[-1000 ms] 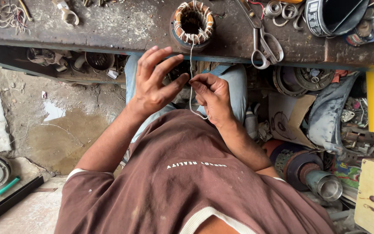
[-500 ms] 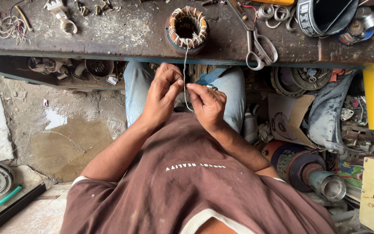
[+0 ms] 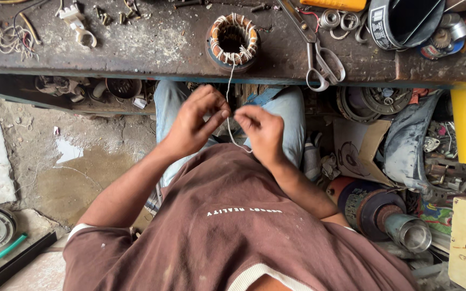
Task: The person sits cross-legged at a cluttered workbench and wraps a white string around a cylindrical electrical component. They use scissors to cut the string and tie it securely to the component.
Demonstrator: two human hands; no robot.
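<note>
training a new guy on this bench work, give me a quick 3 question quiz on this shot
1. True or false: the scissors lie on the bench, right of the stator.
2. What runs from the stator down to the hands?
A. a green hose
B. a thin pale string
C. a metal chain
3. Which hand has its fingers spread more open, and where are both hands relative to the bench edge?

Key
1. True.
2. B, the string.
3. The left hand; the right hand is pinched tighter. Both are below the edge, over the lap, meeting at the string.
</note>
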